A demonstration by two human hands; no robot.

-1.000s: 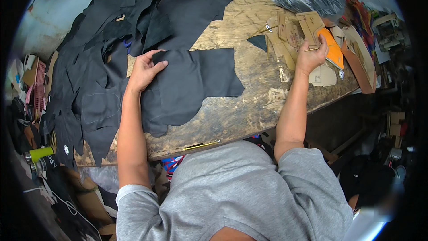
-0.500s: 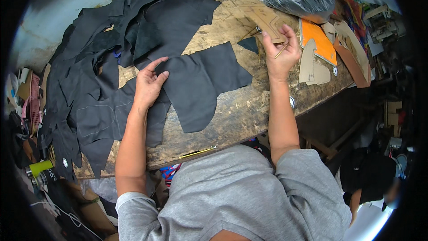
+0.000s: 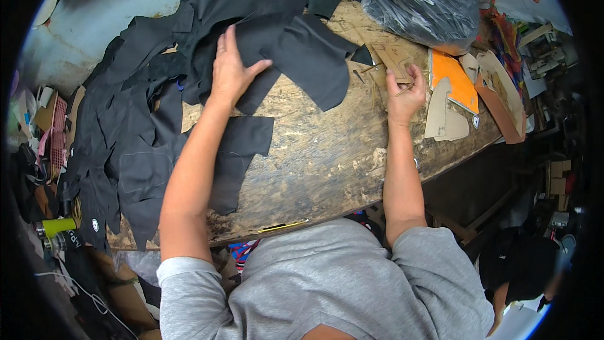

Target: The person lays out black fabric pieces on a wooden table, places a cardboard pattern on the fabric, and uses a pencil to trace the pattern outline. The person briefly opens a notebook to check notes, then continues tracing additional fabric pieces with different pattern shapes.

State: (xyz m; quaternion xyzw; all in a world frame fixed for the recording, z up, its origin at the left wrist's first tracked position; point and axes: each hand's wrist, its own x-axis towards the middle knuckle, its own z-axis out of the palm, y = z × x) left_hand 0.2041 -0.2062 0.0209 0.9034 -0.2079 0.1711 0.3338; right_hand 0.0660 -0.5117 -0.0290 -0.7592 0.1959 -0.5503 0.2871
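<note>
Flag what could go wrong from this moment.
The slim yellow tool lies at the near edge of the table, close to the grey shirt, and might get brushed off. The loose black piece beside the left hand overlaps other black material and could get mixed in.

White lettering (image 3: pixel 72 239), tilted, on black item (image 3: pixel 80 263)
</note>
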